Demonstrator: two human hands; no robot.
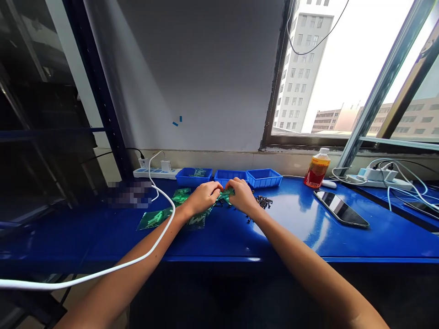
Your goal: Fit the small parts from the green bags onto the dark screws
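Note:
A small green plastic bag (225,195) is stretched between my two hands above the blue table. My left hand (206,196) pinches its left side, and my right hand (241,194) grips its right side; what lies inside the bag is too small to make out. Beneath and beside my right hand is a loose pile of black screws (264,202). Left of my left hand lie several more green bags, one of them a flat bag (155,219) with pale slim pieces inside.
Behind my hands stand a blue bin (194,176) with small parts, a middle blue bin (230,175) and a right blue bin (265,178). A white cable (154,249) crosses over my left forearm. At right are a drink bottle (317,168) and a phone (341,209); power strips line the wall.

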